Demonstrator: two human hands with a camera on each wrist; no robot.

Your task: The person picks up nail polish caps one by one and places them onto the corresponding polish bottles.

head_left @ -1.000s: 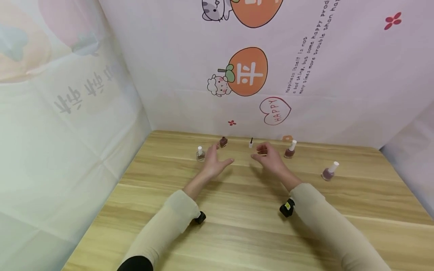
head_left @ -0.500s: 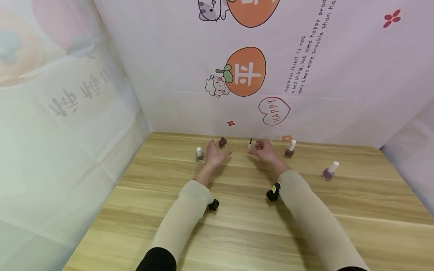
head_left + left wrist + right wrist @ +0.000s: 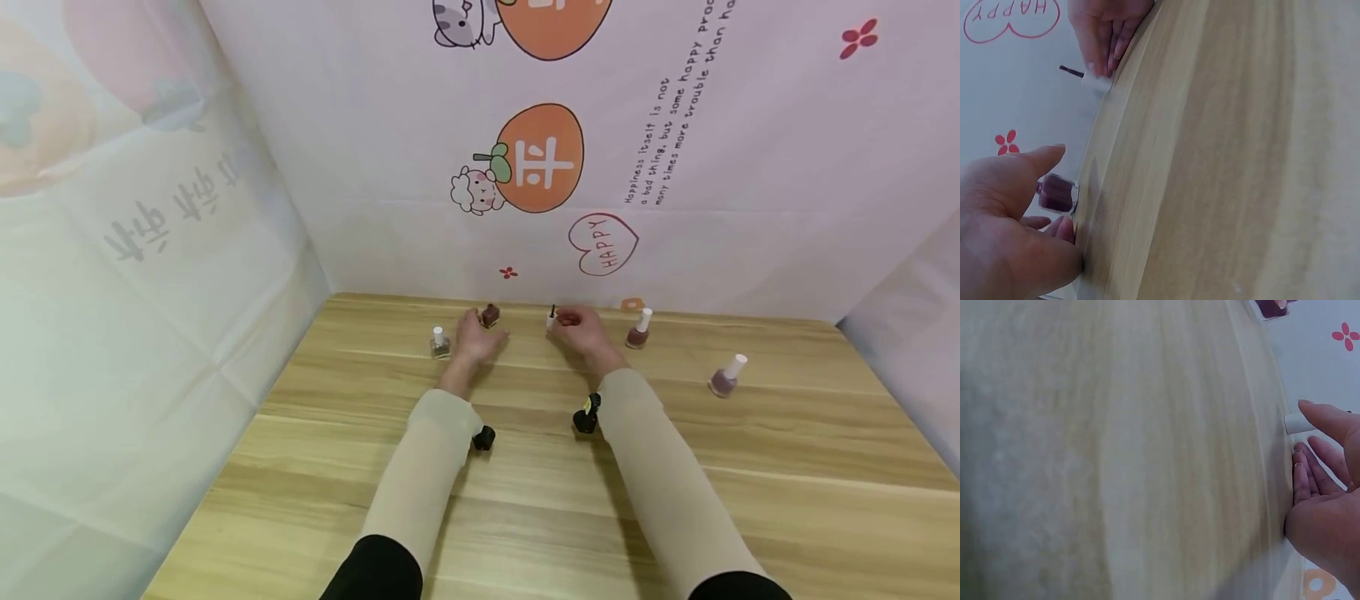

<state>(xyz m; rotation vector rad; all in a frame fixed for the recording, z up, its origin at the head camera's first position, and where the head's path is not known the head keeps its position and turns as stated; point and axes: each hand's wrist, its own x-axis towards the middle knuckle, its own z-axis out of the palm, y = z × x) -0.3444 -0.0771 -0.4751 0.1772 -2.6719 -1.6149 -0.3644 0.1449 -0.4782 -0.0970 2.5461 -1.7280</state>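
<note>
An uncapped dark nail polish bottle stands near the table's back edge. My left hand is around it with thumb and fingers spread, and the bottle shows in the gap between them. To its right, a white nail polish cap stands upright with its dark brush pointing up. My right hand pinches this cap at thumb and index finger, the thumb hiding part of it in the right wrist view. The other right fingers are curled beside it, close to the table.
A clear nail polish bottle with a white cap stands left of my left hand. Two capped bottles, a brownish one and a mauve one, stand on the right. A printed cloth hangs behind the wooden table.
Both hands have reached farther forward, the forearms coming closer together. My right hand has moved left to the cap and its thumb and index finger have closed in. The bottles stay put.
</note>
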